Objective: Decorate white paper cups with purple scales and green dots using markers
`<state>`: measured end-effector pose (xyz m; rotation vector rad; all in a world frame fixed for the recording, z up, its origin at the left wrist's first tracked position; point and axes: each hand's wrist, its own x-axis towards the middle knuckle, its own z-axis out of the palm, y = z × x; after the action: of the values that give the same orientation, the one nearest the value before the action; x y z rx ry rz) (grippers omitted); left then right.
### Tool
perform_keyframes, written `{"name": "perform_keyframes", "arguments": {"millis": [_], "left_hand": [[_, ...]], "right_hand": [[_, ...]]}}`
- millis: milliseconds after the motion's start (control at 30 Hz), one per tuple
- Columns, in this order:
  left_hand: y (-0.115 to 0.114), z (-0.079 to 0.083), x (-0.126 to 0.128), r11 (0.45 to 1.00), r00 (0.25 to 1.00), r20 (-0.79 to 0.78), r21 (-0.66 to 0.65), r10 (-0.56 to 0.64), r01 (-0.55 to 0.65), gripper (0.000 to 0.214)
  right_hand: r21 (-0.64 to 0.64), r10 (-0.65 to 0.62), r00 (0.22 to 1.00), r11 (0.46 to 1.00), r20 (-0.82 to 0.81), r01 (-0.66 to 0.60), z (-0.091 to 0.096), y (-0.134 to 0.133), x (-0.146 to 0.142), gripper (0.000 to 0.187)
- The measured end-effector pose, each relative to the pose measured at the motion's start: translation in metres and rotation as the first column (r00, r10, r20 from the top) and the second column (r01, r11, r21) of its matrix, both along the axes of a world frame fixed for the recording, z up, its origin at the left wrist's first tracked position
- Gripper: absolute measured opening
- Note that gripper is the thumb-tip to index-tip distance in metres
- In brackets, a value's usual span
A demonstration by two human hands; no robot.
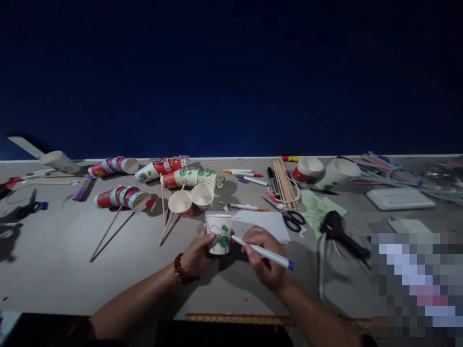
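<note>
Beyond a long grey table [126, 284] rises a dark blue wall [231, 77], plain and dimly lit, filling the upper part of the view; the table meets it along a pale edge, and the lower right corner is blurred into blocks. Along the far side lie chains of joined paper cups, among them a green-and-red cup chain [188, 179] on wooden sticks, with two open cups standing just in front. To the right are a bundle of thin sticks [284, 180], a stacked red-and-white cup [307, 169], crumpled green paper [314, 206], a black glue gun [342, 233] and dark-handled scissors [294, 220]. Near the middle, a sheet of white paper [269, 224] lies flat, with several markers scattered beyond it. Two bare hands meet close to its near left corner. The left hand [198, 253], a beaded bracelet [179, 269] at its wrist, is curled around a white paper cup [219, 231], thumb on the cup's front; the cup is about upright, bearing green round prints and thin purple lines. The right hand [265, 255] pinches a purple-ended marker [275, 258], its tip at the cup's right edge; whether it touches, I cannot tell.
</note>
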<state>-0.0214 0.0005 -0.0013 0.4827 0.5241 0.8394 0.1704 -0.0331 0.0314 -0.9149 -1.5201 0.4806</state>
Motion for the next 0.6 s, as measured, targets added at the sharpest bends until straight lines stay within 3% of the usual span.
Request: {"name": "perform_keyframes", "arguments": {"millis": [367,600], "left_hand": [[0.0002,0.0093,0.0044,1.000,0.999,-0.052,-0.022,-0.006,0.005,0.044],[-0.0012,0.0118,0.0071,0.997,0.993,-0.097,-0.014,0.074,-0.075,0.056]], "right_hand": [[0.016,0.001,1.000,1.000,0.008,-0.001,0.0043,0.0008,-0.0007,0.015],[-0.010,0.127,0.990,0.992,0.063,-0.126,0.0087,-0.0002,-0.0009,0.019]]}}
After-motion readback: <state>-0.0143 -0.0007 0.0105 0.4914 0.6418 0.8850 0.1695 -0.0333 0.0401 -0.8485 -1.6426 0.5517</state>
